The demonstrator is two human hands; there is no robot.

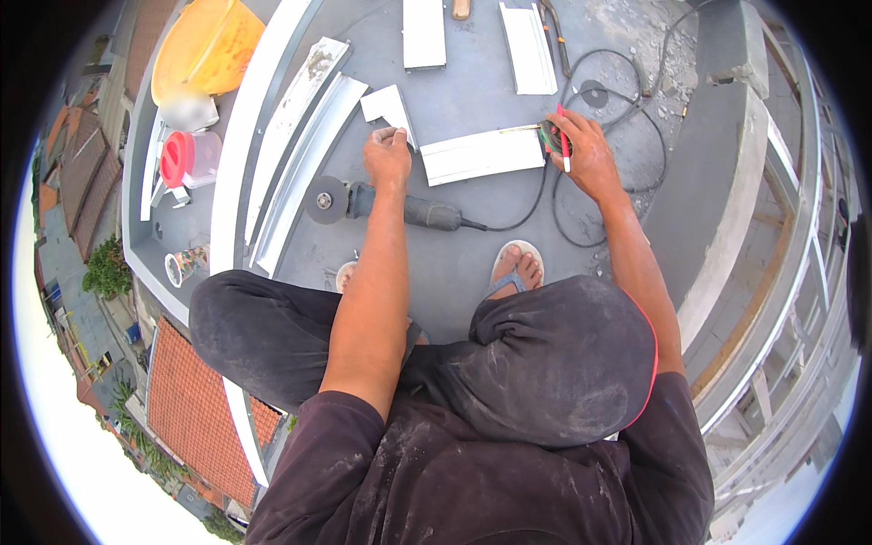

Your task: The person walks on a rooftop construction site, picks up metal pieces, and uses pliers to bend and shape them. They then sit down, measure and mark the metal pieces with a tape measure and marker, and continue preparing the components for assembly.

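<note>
My right hand is closed around a green-and-black tape measure and a red-and-white marker. A short length of yellow blade comes out of the tape over the right end of a white metal channel piece lying on the floor. My left hand has its fingertips pinched together beside a smaller white metal offcut; whether anything is between them cannot be made out. Under my left wrist lies a corded angle grinder with a dark cutting disc.
Long white metal channels lie at the left, beside a yellow bucket and a red-lidded clear container. More cut channel pieces lie ahead. A black cable loops at the right near a loose disc and a low wall.
</note>
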